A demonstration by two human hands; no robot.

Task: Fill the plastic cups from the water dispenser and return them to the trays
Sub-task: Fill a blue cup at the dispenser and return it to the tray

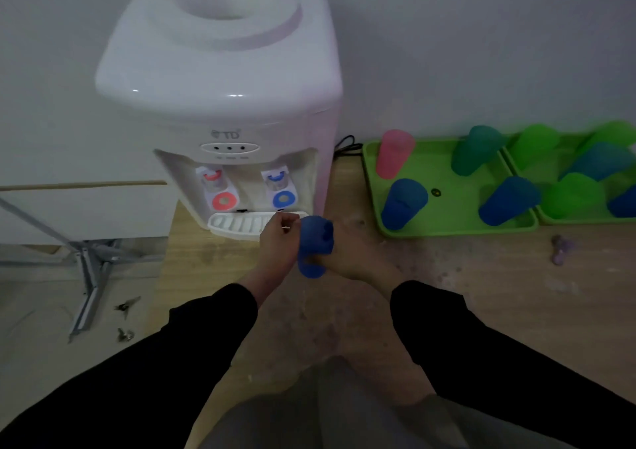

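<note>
Wooden floor holds dispenser and green trays; right hand fingers wrap blue cup.

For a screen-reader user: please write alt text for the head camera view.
A person's right hand holds a blue plastic cup before a white water dispenser, the left hand beside it. To the right, two green trays hold pink, blue and green cups.

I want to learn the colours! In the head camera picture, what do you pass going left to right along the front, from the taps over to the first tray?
Red tap → blue tap → blue cup held in the right hand → pink cup standing on the near green tray.
</note>
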